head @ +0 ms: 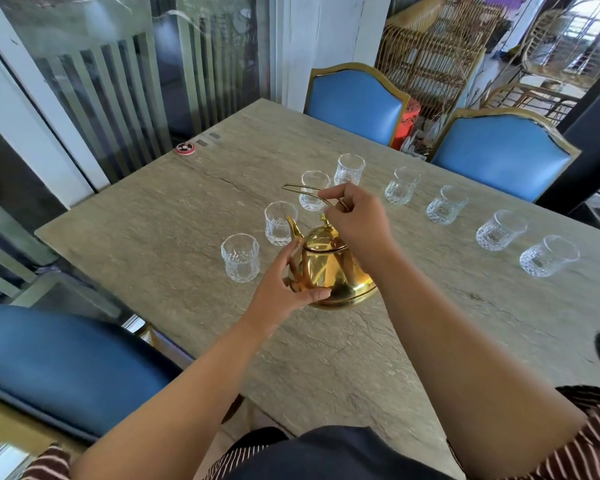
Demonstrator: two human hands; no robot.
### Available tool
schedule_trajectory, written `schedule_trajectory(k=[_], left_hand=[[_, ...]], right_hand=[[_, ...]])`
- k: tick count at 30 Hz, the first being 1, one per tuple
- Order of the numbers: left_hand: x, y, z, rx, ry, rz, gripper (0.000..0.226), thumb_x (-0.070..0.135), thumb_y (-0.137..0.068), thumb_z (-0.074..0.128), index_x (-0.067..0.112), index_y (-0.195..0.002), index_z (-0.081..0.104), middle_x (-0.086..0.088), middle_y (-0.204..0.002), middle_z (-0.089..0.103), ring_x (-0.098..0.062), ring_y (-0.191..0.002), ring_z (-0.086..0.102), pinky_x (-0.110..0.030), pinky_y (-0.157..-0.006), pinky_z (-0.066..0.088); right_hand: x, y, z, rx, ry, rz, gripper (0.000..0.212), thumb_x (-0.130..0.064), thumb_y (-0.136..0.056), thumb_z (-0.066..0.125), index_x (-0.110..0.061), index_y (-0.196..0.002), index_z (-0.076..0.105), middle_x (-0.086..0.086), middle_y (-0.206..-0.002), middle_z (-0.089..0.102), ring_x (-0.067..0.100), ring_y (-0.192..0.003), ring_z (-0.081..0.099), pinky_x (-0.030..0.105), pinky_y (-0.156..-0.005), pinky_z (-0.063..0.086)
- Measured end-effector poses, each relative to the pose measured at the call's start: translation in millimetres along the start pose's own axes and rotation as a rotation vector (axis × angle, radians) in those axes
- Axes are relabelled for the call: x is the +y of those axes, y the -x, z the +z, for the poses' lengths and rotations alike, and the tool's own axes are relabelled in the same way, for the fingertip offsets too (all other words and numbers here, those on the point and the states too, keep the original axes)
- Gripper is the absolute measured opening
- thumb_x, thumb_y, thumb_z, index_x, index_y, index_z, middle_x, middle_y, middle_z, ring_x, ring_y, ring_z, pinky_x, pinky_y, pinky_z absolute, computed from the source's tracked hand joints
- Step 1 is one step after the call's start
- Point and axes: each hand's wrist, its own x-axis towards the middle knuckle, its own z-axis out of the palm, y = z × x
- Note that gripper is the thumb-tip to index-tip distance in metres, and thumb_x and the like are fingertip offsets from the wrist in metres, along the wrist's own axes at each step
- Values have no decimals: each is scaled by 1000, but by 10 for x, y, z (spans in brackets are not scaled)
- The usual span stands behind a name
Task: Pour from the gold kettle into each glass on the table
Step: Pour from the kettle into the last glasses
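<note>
Two hands steady the slick, rigid gold kettle: right hand pinching its wire handle at 12 o'clock, left hand cupping the body at 9 o'clock, fragile glasses near.

Two blue chairs stand beyond the far edge, a red round disc near the glass wall.

Both hands forward, fingers curled.

Stone table: gold kettle near middle, 8 empty glasses arcing round its far side, red disc at far-left edge.
</note>
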Motion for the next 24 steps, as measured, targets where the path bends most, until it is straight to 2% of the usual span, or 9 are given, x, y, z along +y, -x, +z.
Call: schedule_trajectory(k=[2,5,9,10,13,15,18,21,24], left_hand=[[7,81,-29,-2,-7,16,101,41,-56,95,43,-142,42,17,-142,51,0,-130,51,-27,-109,43],[-3,222,-63,16,44,32,83,23,-62,93,51,-125,47,14,-129,59,5,-115,62,-12,-90,50],[-10,383,-129,37,136,-10,83,39,-55,95,63,-120,49,5,-136,54,-21,-125,61,-36,-102,54],[3,421,-147,36,161,-28,84,37,-55,96,60,-122,49,6,-136,54,-22,-124,62,-37,-101,55],[21,517,-230,35,196,-59,92,31,-57,89,44,-138,47,4,-136,57,-17,-114,67,-28,-89,59],[12,556,-299,41,217,-78,98,33,-57,90,41,-143,44,2,-136,58,-14,-111,69,-30,-86,60],[-1,600,-375,53,273,-122,103,34,-57,94,44,-145,42,4,-136,58,-9,-110,68,-39,-91,60],[19,645,-409,49,329,-139,99,33,-58,95,46,-142,45,7,-131,60,-11,-117,65,-46,-93,59],[33,679,-437,28,372,-144,93,28,-62,89,44,-142,45,0,-128,62,-18,-118,66,-44,-90,60]], right_hand=[[-19,63,22,-29,4,-8,28,-2,-85,58,-21,-102,69,-11,-53,41,4,-42,34,25,-49,32],[-95,111,55,-56,35,-10,25,-3,-88,58,-20,-102,70,-11,-53,41,5,-42,34,22,-47,31],[-228,158,149,-101,84,-34,23,-3,-90,58,-18,-101,72,-14,-43,44,2,-37,33,13,-42,28],[-264,175,187,-106,100,-45,23,-3,-90,58,-18,-101,72,-16,-41,45,2,-35,33,11,-40,27],[-394,209,308,-139,168,-65,21,-4,-91,58,-17,-100,72,-13,-47,44,2,-32,34,9,-38,26],[-490,212,392,-165,234,-88,22,-5,-92,56,-16,-102,72,-10,-59,55,2,-33,37,7,-36,28],[-610,194,530,-189,332,-106,23,-5,-94,55,-16,-104,72,3,-83,69,3,-44,41,5,-37,32],[-694,183,653,-221,401,-95,20,-8,-96,55,-14,-105,72,2,-76,63,5,-49,41,9,-40,32],[-762,183,729,-237,455,-106,20,-10,-96,56,-13,-109,72,0,-83,58,8,-57,46,13,-49,34]])
